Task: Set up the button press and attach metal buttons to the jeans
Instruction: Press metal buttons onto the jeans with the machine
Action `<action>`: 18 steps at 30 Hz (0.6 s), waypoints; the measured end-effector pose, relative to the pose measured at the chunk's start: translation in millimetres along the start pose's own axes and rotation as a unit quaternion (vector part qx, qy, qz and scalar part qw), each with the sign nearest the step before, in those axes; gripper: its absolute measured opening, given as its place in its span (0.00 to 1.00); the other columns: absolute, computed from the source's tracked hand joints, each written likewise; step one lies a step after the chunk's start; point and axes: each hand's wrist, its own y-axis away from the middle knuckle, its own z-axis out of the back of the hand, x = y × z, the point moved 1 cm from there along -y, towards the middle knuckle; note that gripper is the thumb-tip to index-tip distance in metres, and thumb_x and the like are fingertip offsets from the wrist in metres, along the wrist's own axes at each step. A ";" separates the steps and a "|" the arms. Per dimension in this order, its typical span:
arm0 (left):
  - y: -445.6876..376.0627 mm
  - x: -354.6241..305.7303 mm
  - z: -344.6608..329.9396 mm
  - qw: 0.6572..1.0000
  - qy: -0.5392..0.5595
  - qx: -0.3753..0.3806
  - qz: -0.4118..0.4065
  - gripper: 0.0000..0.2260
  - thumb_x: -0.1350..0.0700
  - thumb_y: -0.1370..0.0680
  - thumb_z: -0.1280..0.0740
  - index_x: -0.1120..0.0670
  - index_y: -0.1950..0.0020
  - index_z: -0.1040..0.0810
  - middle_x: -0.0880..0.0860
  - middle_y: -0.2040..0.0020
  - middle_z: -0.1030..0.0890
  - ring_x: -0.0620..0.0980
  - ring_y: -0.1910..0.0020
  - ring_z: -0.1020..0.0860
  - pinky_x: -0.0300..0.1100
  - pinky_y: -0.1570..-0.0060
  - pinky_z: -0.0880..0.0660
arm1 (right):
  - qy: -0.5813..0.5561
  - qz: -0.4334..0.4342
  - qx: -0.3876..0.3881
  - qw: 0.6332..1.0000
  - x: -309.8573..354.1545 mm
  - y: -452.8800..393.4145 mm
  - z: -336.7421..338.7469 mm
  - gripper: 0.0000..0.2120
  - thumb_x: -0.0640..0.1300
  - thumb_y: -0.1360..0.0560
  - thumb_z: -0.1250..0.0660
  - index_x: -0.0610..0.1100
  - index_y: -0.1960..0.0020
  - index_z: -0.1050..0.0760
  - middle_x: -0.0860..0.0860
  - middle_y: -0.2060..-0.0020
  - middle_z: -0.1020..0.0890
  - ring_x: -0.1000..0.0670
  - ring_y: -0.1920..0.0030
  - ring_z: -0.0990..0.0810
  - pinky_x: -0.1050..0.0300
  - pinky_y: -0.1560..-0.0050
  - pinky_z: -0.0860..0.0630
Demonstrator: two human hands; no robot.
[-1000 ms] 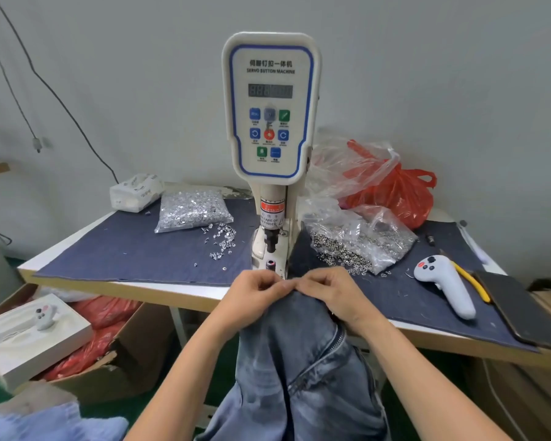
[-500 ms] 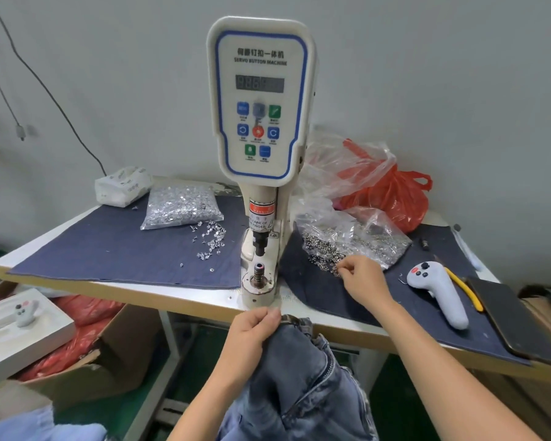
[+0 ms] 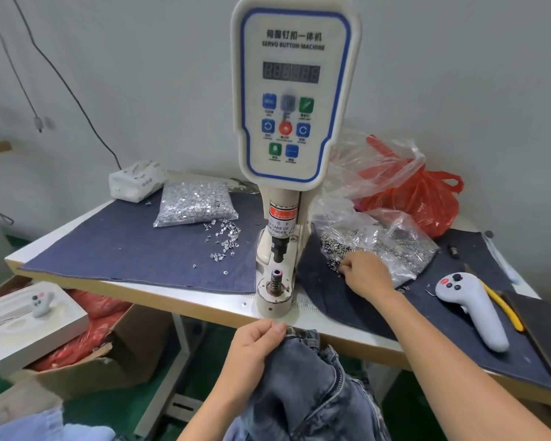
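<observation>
Plainly the jeans point(image 3: 303, 386) are the soft, floppy part of this job: heavy denim that hangs off the front edge of the bench point(image 3: 204, 308) and will sag and twist unless it is held close to the spot that takes the button. The waistband at the top of the fly is the stiffest, thickest part, so that is the sensible place to hold. The left hand point(image 3: 253, 354) does so, its grip pinching the waistband edge between thumb and fingers, just below the base of the button press point(image 3: 295, 100), wrist bent up from below the bench.

The metal buttons point(image 3: 337, 249) are small, hard and probably slippery, best taken singly at the rim with fingertips. They lie spilling from an open clear bag point(image 3: 392, 246) on the dark cloth, toward the right of the bench beside the press column. The right hand point(image 3: 365, 275) reaches across the front edge with the forearm low over the cloth, knuckles up, fingers curled down into the loose buttons at the bag's mouth. Its fingertips are hidden, so I cannot tell whether that grip has a button pinched or is only sorting among them.

The lower die point(image 3: 275, 278) of the press stands bare.
</observation>
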 end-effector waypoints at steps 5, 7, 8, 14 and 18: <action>1.2 0.7 -2.0 1.000 0.000 -0.003 0.000 0.22 0.49 0.30 0.33 0.70 0.65 0.29 0.58 0.66 0.30 0.51 0.63 0.34 0.44 0.60 0.37 | -0.028 -0.003 -0.006 1.000 -3.7 4.6 4.8 0.10 0.40 0.24 0.41 0.42 0.54 0.20 0.47 0.54 0.18 0.43 0.51 0.22 0.54 0.55 0.27; 2.2 1.2 -3.3 1.000 0.005 -0.002 0.003 0.24 0.49 0.30 0.33 0.72 0.65 0.31 0.59 0.65 0.30 0.52 0.62 0.35 0.45 0.59 0.38 | -0.028 0.000 -0.010 1.000 -3.1 6.6 5.8 0.10 0.41 0.23 0.41 0.41 0.55 0.21 0.46 0.57 0.18 0.43 0.53 0.22 0.54 0.56 0.27; 3.0 1.4 -3.7 1.000 0.004 0.000 0.003 0.24 0.49 0.30 0.33 0.71 0.65 0.31 0.59 0.65 0.31 0.52 0.63 0.35 0.45 0.59 0.38 | -0.032 0.000 -0.013 0.999 -2.9 7.4 6.2 0.10 0.41 0.23 0.41 0.40 0.57 0.22 0.46 0.58 0.19 0.43 0.54 0.22 0.53 0.57 0.27; 6.3 2.2 -3.7 1.000 -0.014 -0.002 -0.011 0.18 0.49 0.28 0.32 0.63 0.67 0.29 0.57 0.69 0.33 0.50 0.66 0.35 0.38 0.66 0.36 | -0.061 0.002 -0.019 0.998 -5.5 11.0 5.2 0.10 0.37 0.24 0.40 0.36 0.60 0.23 0.43 0.61 0.19 0.42 0.57 0.22 0.53 0.58 0.27; 6.7 5.3 -2.5 1.000 -0.024 -0.001 -0.008 0.19 0.48 0.27 0.30 0.63 0.66 0.27 0.58 0.68 0.32 0.51 0.65 0.35 0.43 0.62 0.36 | -0.061 0.048 -0.009 0.997 -5.3 11.5 3.7 0.07 0.42 0.24 0.34 0.44 0.53 0.16 0.48 0.54 0.17 0.43 0.49 0.22 0.50 0.48 0.25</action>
